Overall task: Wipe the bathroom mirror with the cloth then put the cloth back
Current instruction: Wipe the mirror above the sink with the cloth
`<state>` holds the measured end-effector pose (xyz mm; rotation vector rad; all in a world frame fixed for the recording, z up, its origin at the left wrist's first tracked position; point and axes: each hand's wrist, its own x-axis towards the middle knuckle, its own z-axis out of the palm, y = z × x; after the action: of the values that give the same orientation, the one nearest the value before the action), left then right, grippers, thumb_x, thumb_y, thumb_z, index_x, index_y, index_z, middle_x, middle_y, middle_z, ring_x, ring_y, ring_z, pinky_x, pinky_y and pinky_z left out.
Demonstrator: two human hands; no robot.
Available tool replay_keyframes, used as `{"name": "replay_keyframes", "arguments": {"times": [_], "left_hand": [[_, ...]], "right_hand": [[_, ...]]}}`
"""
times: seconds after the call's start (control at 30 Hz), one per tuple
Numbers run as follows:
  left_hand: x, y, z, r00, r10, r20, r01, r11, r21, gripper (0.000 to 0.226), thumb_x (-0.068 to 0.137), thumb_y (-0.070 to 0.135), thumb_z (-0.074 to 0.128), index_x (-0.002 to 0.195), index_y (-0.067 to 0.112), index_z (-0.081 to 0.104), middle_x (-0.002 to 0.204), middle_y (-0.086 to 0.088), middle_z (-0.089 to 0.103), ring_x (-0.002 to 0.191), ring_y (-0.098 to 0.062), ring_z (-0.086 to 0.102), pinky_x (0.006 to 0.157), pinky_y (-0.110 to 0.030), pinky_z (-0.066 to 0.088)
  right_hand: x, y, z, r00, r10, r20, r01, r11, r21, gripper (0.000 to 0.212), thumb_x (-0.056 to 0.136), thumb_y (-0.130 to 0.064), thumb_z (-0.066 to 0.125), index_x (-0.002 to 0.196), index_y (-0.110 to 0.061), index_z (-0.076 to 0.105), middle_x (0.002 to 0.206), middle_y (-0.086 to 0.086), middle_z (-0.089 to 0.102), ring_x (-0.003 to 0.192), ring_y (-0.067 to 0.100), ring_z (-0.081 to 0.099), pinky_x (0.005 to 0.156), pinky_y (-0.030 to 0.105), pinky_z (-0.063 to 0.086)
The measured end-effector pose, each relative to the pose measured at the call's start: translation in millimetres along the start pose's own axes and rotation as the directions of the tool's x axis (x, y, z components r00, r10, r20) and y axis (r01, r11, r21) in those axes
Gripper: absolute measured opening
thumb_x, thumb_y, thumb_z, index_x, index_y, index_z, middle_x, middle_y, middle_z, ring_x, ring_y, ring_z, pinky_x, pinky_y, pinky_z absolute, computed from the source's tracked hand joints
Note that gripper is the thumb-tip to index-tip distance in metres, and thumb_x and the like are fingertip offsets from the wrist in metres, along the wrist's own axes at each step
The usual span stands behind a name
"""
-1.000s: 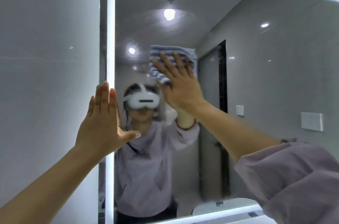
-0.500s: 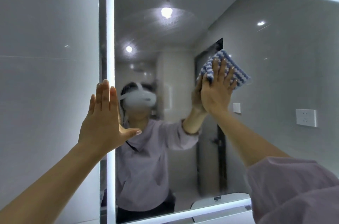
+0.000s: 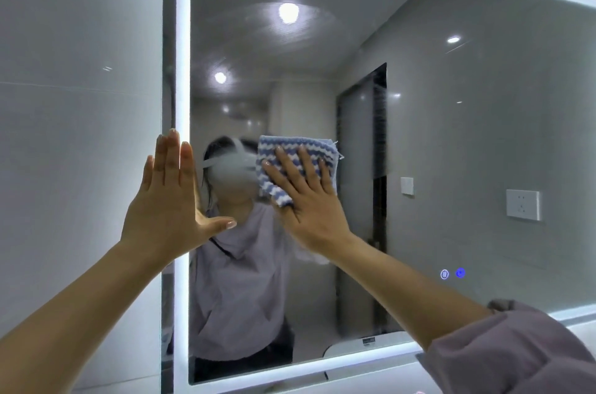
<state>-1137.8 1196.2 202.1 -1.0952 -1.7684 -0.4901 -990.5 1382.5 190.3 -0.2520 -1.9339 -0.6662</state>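
Blue-and-white striped knitted cloth [image 3: 298, 164] is lying flat against the large LED-edged bathroom mirror [image 3: 451, 151], left of centre. Right hand [image 3: 306, 203] is pressing it, fingers spread, cloth mostly above the fingertips. Left hand [image 3: 171, 200] is bracing open-palmed at the mirror's left edge, holding nothing.

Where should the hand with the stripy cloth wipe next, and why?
Probably sideways to the right: the right hand presses the striped cloth flat on the mirror near its left side, and the wide right part lies beyond it.
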Motion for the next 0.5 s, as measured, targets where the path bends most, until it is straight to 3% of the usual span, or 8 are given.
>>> {"name": "replay_keyframes", "arguments": {"times": [0.1, 0.2, 0.3, 0.5], "left_hand": [[0, 0, -1, 1.0, -0.004, 0.014, 0.004, 1.0, 0.007, 0.131, 0.056, 0.084, 0.035, 0.142, 0.001, -0.02, 0.151, -0.016, -0.028, 0.141, -0.029, -0.023, 0.115, -0.04, -0.003], [0, 0, 0, 1.0, -0.003, 0.009, 0.003, 1.0, 0.004, 0.131, 0.057, 0.084, 0.035, 0.142, 0.001, -0.019, 0.151, -0.016, -0.028, 0.141, -0.029, -0.022, 0.115, -0.04, -0.002], [1, -1, 1, 1.0, -0.014, 0.016, 0.014, 1.0, -0.002, 0.132, 0.056, 0.085, 0.034, 0.142, 0.001, -0.021, 0.151, -0.016, -0.029, 0.14, -0.028, -0.024, 0.115, -0.04, -0.004], [1, -2, 2, 1.0, -0.006, 0.016, 0.006, 1.0, -0.019, 0.132, 0.057, 0.085, 0.036, 0.141, 0.003, -0.023, 0.15, -0.015, -0.031, 0.14, -0.027, -0.025, 0.115, -0.039, -0.005]], "right_hand": [[-2, 34, -5, 1.0, -0.006, 0.015, 0.007, 0.998, -0.055, 0.057, 0.099, -0.033, 0.037, 0.149, -0.03, 0.012, 0.158, -0.006, 0.004, 0.148, 0.023, 0.0, 0.119, 0.044, -0.009], [-10, 77, -16, 0.988, 0.155, -0.01, -0.155, 0.984, -0.086, 0.057, 0.098, -0.036, 0.029, 0.151, -0.028, 0.009, 0.159, -0.002, 0.005, 0.148, 0.024, 0.002, 0.119, 0.044, -0.004], [-23, 120, -31, 0.956, 0.293, -0.016, -0.293, 0.949, -0.119, 0.059, 0.096, -0.038, 0.026, 0.151, -0.017, 0.021, 0.158, 0.01, 0.019, 0.145, 0.032, 0.015, 0.116, 0.044, 0.006], [-41, 153, -36, 0.814, 0.581, -0.002, -0.578, 0.81, -0.095, 0.067, 0.089, -0.049, 0.008, 0.151, -0.026, 0.003, 0.161, -0.001, -0.001, 0.148, 0.02, -0.006, 0.119, 0.043, -0.003]]}}
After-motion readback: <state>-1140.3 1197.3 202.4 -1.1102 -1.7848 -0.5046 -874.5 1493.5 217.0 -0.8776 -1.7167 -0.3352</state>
